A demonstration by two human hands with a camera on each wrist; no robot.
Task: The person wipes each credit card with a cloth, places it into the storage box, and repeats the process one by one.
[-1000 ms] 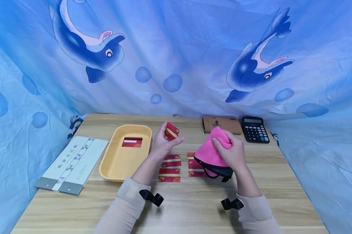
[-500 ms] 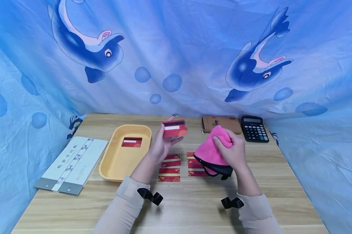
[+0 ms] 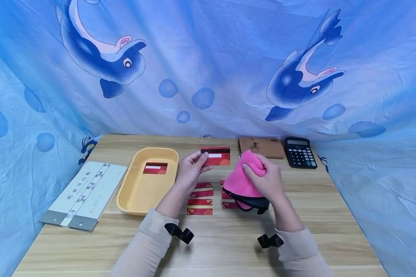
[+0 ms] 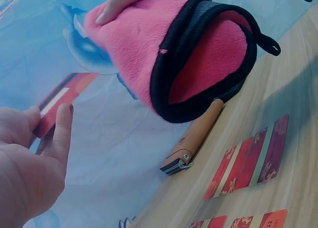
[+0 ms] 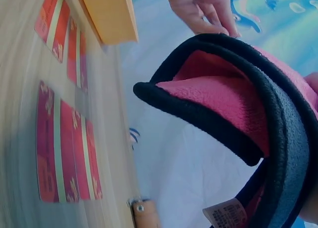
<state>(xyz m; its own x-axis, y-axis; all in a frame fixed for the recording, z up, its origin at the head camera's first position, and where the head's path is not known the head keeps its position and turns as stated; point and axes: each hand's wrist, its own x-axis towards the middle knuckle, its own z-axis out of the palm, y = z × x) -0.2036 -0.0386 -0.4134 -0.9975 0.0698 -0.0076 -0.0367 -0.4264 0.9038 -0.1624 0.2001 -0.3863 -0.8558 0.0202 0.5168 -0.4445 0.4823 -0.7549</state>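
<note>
My left hand [image 3: 190, 169] pinches a red card [image 3: 222, 159] between thumb and fingers, above the table. Its back faces me, with a dark stripe and a white strip. In the left wrist view the same card [image 4: 64, 99] is seen at a slant. My right hand [image 3: 268, 179] grips a bunched pink cloth [image 3: 242, 181] with black edging, just right of the card. The right wrist view shows the cloth's folded edge [image 5: 278, 114] hanging loose with a white label. Below the hands, red and gold cards [image 3: 200, 207] lie in two columns; the cloth partly covers the right one.
A yellow tray [image 3: 123, 198] with one red card [image 3: 155, 168] in it stands at the left. Beside it lies a grey-white ledger [image 3: 87, 192]. At the back right are a brown zip wallet [image 3: 270, 148] and a black calculator [image 3: 300, 153].
The card in my left hand has turned from its gold-striped face to its back and shifted right. My right hand has moved slightly left with the cloth, toward the card.
</note>
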